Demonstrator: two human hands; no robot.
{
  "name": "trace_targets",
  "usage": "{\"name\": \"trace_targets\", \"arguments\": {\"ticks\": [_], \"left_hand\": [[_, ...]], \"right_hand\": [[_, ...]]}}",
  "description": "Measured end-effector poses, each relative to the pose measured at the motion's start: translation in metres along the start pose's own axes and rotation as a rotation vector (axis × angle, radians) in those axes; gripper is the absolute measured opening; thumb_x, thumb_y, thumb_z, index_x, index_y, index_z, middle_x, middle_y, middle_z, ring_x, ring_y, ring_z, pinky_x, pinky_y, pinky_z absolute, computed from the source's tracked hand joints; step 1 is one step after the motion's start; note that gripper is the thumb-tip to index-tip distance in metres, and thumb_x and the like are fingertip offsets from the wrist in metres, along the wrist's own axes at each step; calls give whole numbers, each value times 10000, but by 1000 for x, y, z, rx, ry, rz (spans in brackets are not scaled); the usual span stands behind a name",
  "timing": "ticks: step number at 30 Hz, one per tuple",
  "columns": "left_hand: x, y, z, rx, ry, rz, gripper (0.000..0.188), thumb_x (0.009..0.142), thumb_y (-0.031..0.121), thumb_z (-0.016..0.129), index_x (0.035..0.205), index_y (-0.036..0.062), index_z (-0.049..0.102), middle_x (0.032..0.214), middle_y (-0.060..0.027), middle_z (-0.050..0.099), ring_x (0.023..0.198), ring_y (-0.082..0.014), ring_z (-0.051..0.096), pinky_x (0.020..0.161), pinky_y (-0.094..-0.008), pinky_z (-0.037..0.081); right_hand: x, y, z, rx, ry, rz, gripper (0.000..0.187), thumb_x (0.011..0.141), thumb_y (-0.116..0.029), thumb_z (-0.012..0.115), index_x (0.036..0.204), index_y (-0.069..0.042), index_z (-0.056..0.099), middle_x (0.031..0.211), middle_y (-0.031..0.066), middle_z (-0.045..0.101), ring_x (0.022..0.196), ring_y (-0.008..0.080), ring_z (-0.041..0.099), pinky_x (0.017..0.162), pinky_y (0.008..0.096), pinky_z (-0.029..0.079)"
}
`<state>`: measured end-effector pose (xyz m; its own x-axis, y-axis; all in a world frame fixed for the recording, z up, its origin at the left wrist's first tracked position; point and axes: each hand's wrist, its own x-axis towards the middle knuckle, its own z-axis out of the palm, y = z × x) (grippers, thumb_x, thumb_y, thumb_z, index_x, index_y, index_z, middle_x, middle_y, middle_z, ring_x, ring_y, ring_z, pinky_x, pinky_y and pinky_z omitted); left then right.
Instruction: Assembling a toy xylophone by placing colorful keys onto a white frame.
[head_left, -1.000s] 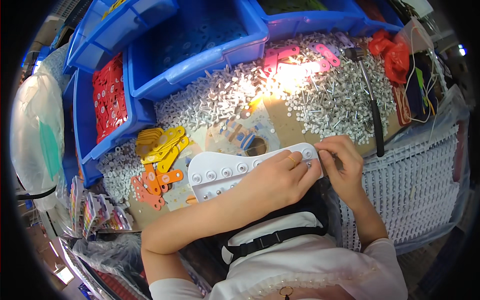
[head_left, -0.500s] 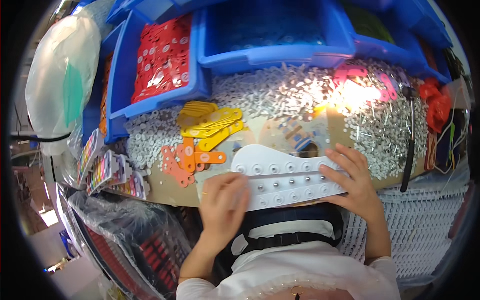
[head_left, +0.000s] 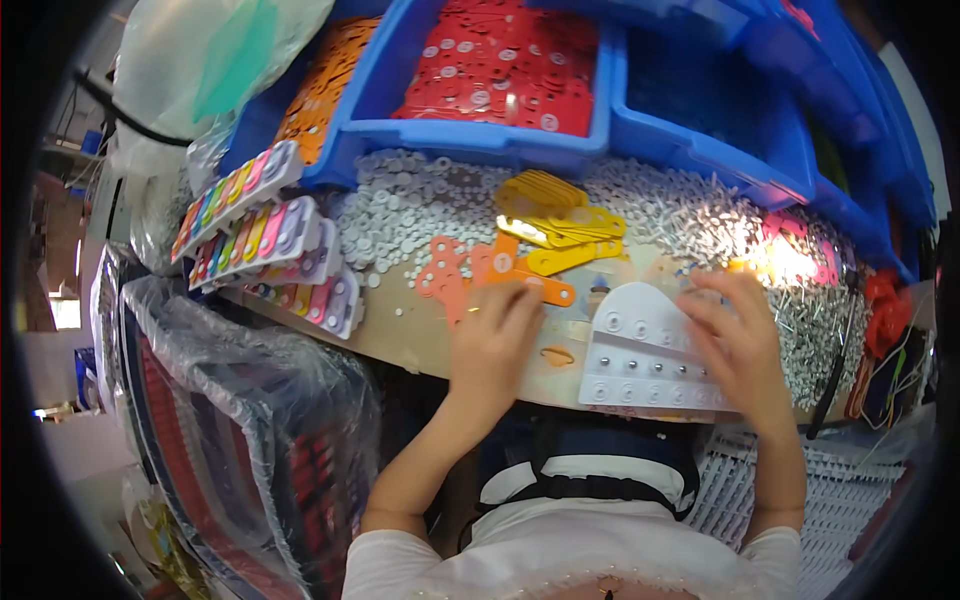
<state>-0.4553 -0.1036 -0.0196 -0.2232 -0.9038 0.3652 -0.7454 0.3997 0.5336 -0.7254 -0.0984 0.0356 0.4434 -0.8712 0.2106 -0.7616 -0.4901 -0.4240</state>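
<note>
A white toy-xylophone base (head_left: 650,345) lies on the table before me, with raised round seats along both long sides and a row of small metal balls between them. Over its right end is my right hand (head_left: 742,335), its fingers bent and apart, hiding that end. To the left, my left hand (head_left: 492,345) reaches the orange bars (head_left: 541,288), fingers bent together and fingertips hidden among them; whether one is pinched is unclear. Salmon-coloured bars (head_left: 440,270) lie beside these fingers. Just beyond is a stack of yellow bars (head_left: 560,220).
Blue bins (head_left: 480,138) line the back, one with red bars (head_left: 500,60). White caps (head_left: 410,205) and metal screws (head_left: 810,350) lie heaped about. Finished-looking colourful xylophones (head_left: 275,245) stand at left. A black-handled tool (head_left: 828,385) lies right, above a white slatted crate (head_left: 770,500).
The view has swung left. My left hand has left the base's left end and moved to the orange bars. My right hand has bent its fingers over the base's right end.
</note>
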Motion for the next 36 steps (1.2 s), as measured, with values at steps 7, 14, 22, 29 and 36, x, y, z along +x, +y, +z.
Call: {"name": "trace_targets", "arguments": {"ticks": [7, 14, 22, 29, 36], "left_hand": [[9, -18, -11, -240, 68, 66, 192, 816, 5, 661, 1008, -3, 653, 1022, -113, 633, 949, -294, 612, 790, -367, 500], [79, -82, -30, 116, 201, -60, 186, 767, -16, 589, 941, 13, 646, 936, -140, 610, 931, -332, 580, 788, -406, 490], [95, -95, 1, 202, -54, 203, 235, 761, 15, 647, 989, 54, 690, 977, -123, 609, 947, -332, 585, 854, -399, 501], [103, -87, -7, 176, -115, 88, 209, 732, -44, 584, 936, -6, 608, 1012, -165, 597, 967, -360, 582, 834, -429, 507], [84, -89, -34, 139, 182, 96, 96, 800, 14, 662, 894, 17, 642, 926, -119, 624, 866, -321, 600, 759, -401, 484]], "right_hand": [[66, 43, 32, -140, 41, -12, 131, 788, -2, 632, 917, 0, 606, 856, 139, 539, 794, 323, 574, 692, 390, 477], [141, -13, 77, 73, 23, -394, 362, 781, -17, 648, 1139, -47, 612, 1108, 138, 618, 1021, 321, 613, 865, 406, 519], [124, -14, 96, -46, -199, -306, 445, 838, -111, 626, 1270, -57, 530, 1309, 134, 513, 1251, 319, 466, 1045, 419, 397], [120, -19, 83, 84, -119, -233, 362, 856, -84, 617, 1212, -39, 572, 1222, 144, 568, 1132, 326, 544, 973, 417, 444], [149, -23, 88, 247, 12, -93, 166, 866, -72, 619, 1013, 2, 636, 1052, 141, 644, 1000, 341, 610, 855, 391, 504]]}}
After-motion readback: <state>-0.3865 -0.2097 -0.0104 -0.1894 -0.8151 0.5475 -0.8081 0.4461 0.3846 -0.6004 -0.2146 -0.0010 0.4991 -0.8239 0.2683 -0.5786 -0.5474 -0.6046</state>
